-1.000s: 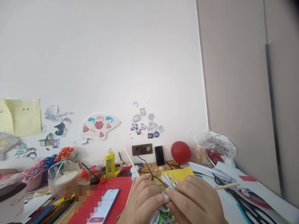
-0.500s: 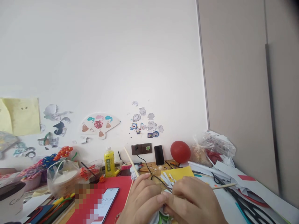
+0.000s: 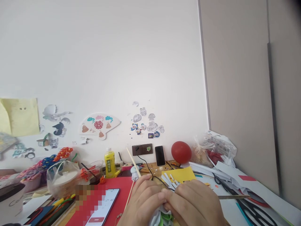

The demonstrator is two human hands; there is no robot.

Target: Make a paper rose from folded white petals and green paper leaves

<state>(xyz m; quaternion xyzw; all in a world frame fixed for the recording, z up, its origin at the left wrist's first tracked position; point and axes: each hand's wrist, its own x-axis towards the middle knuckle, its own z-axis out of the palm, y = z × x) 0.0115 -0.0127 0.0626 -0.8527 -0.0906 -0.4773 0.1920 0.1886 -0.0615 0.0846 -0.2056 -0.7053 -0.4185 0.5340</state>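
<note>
At the bottom centre my left hand [image 3: 143, 202] and my right hand [image 3: 196, 204] press together, fingers curled round a small paper piece [image 3: 169, 181] with white fringed strips sticking up between them. Green and white bits of it [image 3: 162, 218] show below the thumbs. A thin wooden stick [image 3: 133, 162] rises diagonally from behind my left hand. A second stick [image 3: 231, 197] pokes out to the right from behind my right hand. Just behind the hands lies a yellow paper sheet [image 3: 182, 174] on the desk.
A phone [image 3: 102, 208] lies on red paper [image 3: 122, 188] at the left. A yellow bottle [image 3: 109, 163], a plastic bag with a tub [image 3: 62, 180], a second phone [image 3: 160, 155] against the wall, a red balloon [image 3: 181, 152] and black scissors [image 3: 252, 213] crowd the desk.
My hands have closed a little tighter on the paper piece and sunk slightly. The stick at the right has tilted down to nearly level. The view has shifted up a touch.
</note>
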